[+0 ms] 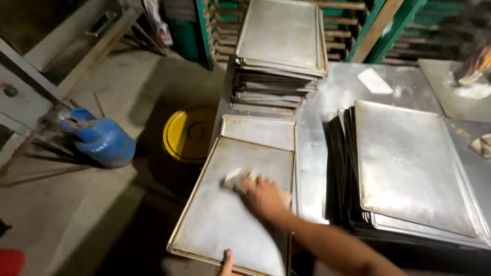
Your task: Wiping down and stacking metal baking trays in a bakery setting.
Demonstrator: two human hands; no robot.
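Metal tray (225,225): right hand (263,197) presses one cloth (236,179), left hand (226,263) grips its edge.

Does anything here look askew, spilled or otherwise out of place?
Yes. The tray under the right hand and its cloth sticks out past the table edge, steadied by the left hand. White powder is spilled at the far right.

Bare right hand (263,197), sleeveless forearm

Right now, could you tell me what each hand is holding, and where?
The right hand presses a pale cloth onto the baking tray; the left hand grips the tray's near edge.
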